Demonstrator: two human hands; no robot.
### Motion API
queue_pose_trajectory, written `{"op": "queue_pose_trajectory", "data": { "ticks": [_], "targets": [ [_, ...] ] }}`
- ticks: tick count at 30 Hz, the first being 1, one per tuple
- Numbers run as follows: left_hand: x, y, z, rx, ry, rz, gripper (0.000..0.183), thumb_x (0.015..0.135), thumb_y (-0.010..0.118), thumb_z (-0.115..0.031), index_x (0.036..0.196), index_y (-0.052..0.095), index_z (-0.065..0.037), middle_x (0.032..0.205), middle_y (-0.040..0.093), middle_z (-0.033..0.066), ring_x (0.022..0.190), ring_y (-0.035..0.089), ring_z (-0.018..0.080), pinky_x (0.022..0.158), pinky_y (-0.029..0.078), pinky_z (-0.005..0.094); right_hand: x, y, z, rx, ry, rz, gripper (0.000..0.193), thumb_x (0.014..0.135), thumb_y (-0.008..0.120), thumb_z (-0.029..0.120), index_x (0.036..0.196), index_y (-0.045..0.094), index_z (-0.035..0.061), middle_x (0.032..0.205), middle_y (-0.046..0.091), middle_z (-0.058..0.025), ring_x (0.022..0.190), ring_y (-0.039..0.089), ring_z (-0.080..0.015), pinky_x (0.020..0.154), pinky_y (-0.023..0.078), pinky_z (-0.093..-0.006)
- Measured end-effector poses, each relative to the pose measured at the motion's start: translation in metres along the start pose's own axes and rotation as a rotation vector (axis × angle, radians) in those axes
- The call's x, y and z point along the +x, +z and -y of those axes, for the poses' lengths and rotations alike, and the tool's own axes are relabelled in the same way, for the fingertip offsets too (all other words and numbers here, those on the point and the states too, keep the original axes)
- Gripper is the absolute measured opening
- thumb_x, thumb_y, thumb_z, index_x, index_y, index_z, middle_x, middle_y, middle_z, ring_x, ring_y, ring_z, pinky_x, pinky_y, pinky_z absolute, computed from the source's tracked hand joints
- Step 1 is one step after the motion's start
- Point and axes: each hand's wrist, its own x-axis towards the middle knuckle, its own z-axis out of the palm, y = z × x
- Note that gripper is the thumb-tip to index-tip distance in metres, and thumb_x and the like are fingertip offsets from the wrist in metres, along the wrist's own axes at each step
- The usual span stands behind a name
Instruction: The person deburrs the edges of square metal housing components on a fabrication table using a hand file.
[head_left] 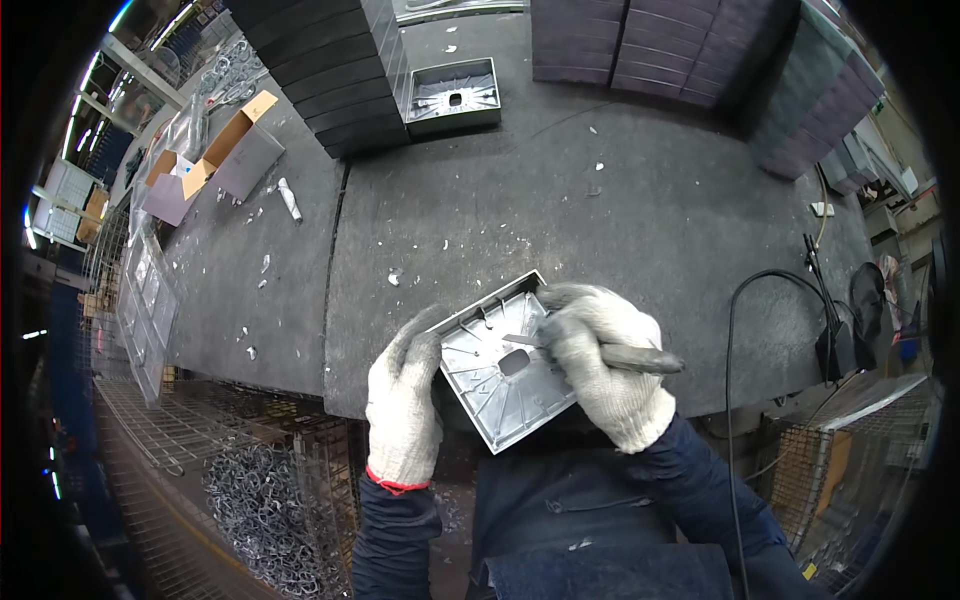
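Note:
A shallow rectangular cast metal housing [484, 402], with ribs inside and a squarish hole in its floor, is held tilted at the table's near edge. My left hand [405, 410], in a white knit glove with grey fingers, grips its left side. My right hand [610, 355], gloved alike, is closed round a hand tool [640, 358] with a thick grey handle. The tool's thin, flat blade reaches over the housing's inside, close to the hole. The right fingers cover part of the housing's right wall, and whether the blade touches metal I cannot tell.
Dark stacked housings [340, 80] and a single open housing [455, 95] stand at the back. More stacks [660, 45] rise at the back right. An open carton [215, 165] sits left. A black cable [733, 400] hangs right. Metal scraps fill a wire basket [265, 510] below.

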Motion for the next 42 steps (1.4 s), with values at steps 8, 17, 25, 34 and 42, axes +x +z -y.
{"op": "queue_pose_trajectory", "data": {
  "ticks": [8,17,25,34,42],
  "targets": [
    [0.013,-0.013,-0.003,-0.013,-0.088,0.174,0.048,0.111,0.062,-0.018,0.151,0.065,0.01,0.145,0.072,0.0211,0.136,0.067,0.0252,0.118,0.05,0.036,0.038,0.0,0.004,-0.262,-0.209,0.54,0.036,0.101,0.073,0.04,0.122,0.083,0.0129,0.131,0.08,-0.0097,0.117,0.076,-0.0358,0.109,0.057,-0.0464],
    [0.016,-0.014,-0.009,0.015,-0.113,0.169,0.049,0.107,0.061,-0.014,0.15,0.064,0.011,0.146,0.072,0.0215,0.134,0.069,0.0263,0.117,0.052,0.0375,0.028,0.01,-0.007,-0.189,-0.228,0.426,0.028,0.101,0.072,0.029,0.12,0.084,0.0129,0.138,0.078,-0.0161,0.137,0.069,-0.0412,0.122,0.051,-0.0508],
    [0.02,-0.015,-0.006,0.022,-0.123,0.182,0.05,0.107,0.061,-0.015,0.15,0.064,0.011,0.144,0.073,0.0214,0.131,0.071,0.0261,0.115,0.054,0.0378,0.024,0.014,-0.009,-0.158,-0.301,0.358,0.024,0.101,0.076,0.024,0.113,0.082,0.0047,0.13,0.08,-0.0213,0.127,0.075,-0.0422,0.114,0.056,-0.0508],
    [0.018,-0.015,-0.004,0.003,-0.128,0.192,0.046,0.11,0.062,-0.019,0.146,0.07,0.008,0.137,0.076,0.0174,0.127,0.069,0.0214,0.114,0.05,0.0341,0.022,0.011,0.0,-0.152,-0.301,0.405,0.026,0.098,0.076,0.029,0.118,0.084,0.0132,0.127,0.081,-0.0151,0.129,0.074,-0.0371,0.111,0.058,-0.0483],
    [0.018,-0.013,-0.007,0.0,-0.141,0.147,0.045,0.108,0.063,-0.019,0.144,0.072,0.008,0.132,0.078,0.0163,0.12,0.071,0.0203,0.108,0.053,0.0323,0.021,0.004,-0.021,-0.089,-0.321,0.204,0.018,0.101,0.072,0.018,0.104,0.083,0.004,0.105,0.083,-0.0152,0.113,0.079,-0.0377,0.103,0.062,-0.0503]
  ]
}}
